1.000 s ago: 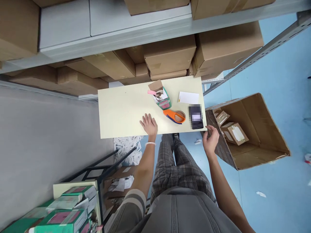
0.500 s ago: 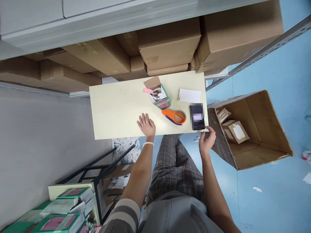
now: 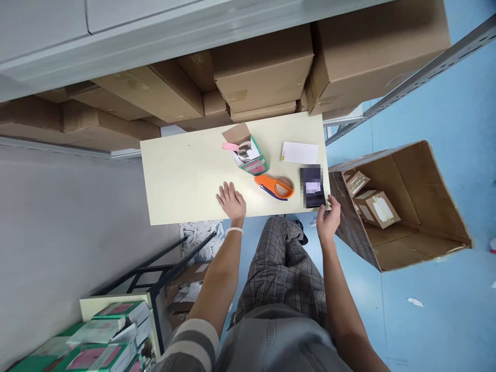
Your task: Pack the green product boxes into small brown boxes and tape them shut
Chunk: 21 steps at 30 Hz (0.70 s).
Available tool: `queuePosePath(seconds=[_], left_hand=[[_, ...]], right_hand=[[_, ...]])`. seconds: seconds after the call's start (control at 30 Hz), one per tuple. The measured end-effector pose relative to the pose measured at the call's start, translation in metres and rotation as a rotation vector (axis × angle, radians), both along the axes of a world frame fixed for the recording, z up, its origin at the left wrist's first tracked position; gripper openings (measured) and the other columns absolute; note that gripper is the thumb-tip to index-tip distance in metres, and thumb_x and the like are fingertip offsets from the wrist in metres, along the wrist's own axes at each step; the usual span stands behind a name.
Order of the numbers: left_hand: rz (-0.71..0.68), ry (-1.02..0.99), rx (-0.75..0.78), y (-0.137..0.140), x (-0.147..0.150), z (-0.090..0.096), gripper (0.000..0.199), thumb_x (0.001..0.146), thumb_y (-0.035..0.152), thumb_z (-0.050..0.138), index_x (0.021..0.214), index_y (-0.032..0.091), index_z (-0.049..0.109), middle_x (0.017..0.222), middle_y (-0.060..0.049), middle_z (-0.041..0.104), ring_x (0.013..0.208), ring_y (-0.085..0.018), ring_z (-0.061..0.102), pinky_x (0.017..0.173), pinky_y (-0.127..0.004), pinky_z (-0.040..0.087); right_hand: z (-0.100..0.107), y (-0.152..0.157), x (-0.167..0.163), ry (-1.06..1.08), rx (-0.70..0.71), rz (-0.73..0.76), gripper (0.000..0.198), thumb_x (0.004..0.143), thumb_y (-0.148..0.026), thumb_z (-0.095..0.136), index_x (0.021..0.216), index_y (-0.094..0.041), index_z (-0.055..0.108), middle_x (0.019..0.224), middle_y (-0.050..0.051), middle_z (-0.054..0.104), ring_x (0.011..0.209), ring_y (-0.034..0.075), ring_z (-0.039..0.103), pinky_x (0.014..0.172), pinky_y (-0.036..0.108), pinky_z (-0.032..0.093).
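Note:
My left hand (image 3: 232, 201) lies flat on the pale tabletop (image 3: 182, 181) with its fingers spread, holding nothing. Close to the table's right front corner is my right hand (image 3: 328, 219), its fingers parted and slightly curled beside the lower edge of a dark phone (image 3: 313, 194); whether they touch it I cannot tell. Between the hands sits an orange tape dispenser (image 3: 267, 182) with a roll of tape. Behind it, a small green and white box (image 3: 259, 165) stands with its flap up and a pink strip sticking out. A white label pad (image 3: 299, 153) rests behind the phone.
Brown cartons (image 3: 263, 77) fill the shelf behind the table. A big cardboard box (image 3: 437, 201) stands open on the floor at right, with small parcels inside. Lower left, green and white boxes (image 3: 101, 356) are piled up beside a dark metal frame (image 3: 155, 284).
My right hand has shifted slightly, its index finger now farther up at the table's corner. The left hand stays flat. The view has moved a little, and a shoe now shows below the table.

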<state>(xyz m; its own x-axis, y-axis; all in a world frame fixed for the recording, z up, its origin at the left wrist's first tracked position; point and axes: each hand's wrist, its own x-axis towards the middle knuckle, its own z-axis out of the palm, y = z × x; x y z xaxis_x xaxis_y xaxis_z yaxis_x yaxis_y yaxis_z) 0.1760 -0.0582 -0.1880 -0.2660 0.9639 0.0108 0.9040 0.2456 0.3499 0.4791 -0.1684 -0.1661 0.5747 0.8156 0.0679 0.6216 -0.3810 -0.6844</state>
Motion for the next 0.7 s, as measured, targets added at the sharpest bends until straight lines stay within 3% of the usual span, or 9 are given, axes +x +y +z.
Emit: queuePosePath(seconds=[0.23, 0.7], left_hand=[[-0.008, -0.014, 0.027, -0.001, -0.001, -0.004, 0.051, 0.099, 0.027, 0.035, 0.147, 0.017, 0.048, 0.159, -0.011, 0.04, 0.154, -0.025, 0.021, 0.127, -0.051, 0.007], [-0.017, -0.006, 0.049, -0.001, -0.002, -0.005, 0.051, 0.099, 0.027, 0.034, 0.147, 0.017, 0.049, 0.157, -0.01, 0.043, 0.154, -0.025, 0.023, 0.128, -0.05, 0.008]], right_hand=[[0.0, 0.0, -0.001, -0.062, -0.046, 0.119, 0.046, 0.1, -0.035, 0.04, 0.142, -0.019, 0.05, 0.134, 0.016, 0.06, 0.126, 0.028, 0.054, 0.104, 0.047, 0.043], [-0.001, 0.014, -0.001, -0.153, -0.09, 0.124, 0.047, 0.099, -0.035, 0.045, 0.143, -0.021, 0.053, 0.131, 0.016, 0.06, 0.119, 0.03, 0.054, 0.1, 0.046, 0.043]])
